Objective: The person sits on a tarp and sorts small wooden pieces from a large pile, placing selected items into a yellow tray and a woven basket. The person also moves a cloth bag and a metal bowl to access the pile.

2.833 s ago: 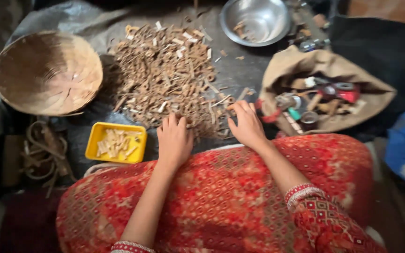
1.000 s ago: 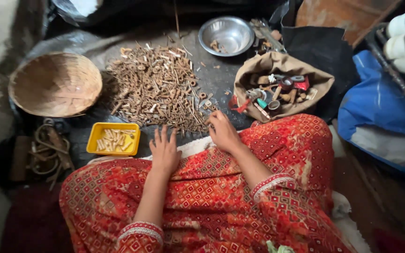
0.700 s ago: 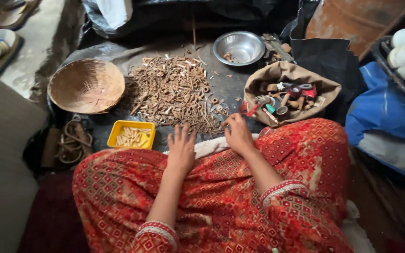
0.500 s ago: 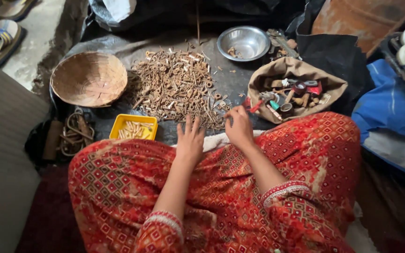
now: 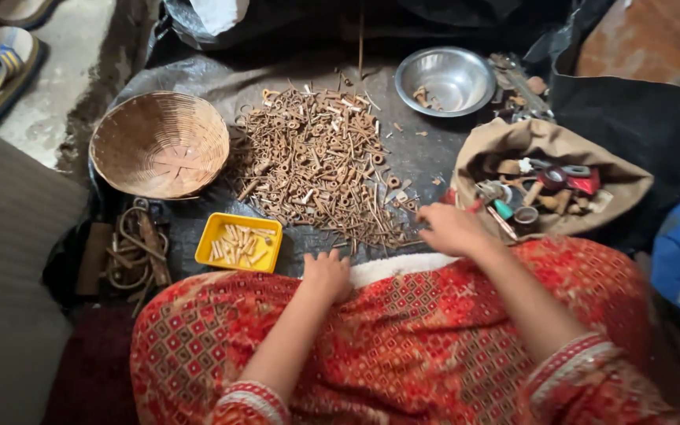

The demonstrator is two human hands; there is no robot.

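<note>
The person wears a red garment [image 5: 403, 346] printed all over with small diamond and lattice motifs in cream, orange and dark tones, its sleeves ending in banded embroidered cuffs [image 5: 572, 366] near the elbows, leaving both forearms and the bare hands [image 5: 328, 275] uncovered and unadorned.

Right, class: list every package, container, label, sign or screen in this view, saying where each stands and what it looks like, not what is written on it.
No labels, signs or screens show; only containers.
Yellow tray: rectangular, by the left hand, holding pale small parts.
Woven basket: round, tan, left of the rusty hardware pile.
Steel bowl: round, shiny, at the top.
Brown sack: open, beyond the right hand, holding mixed oddments.
</note>
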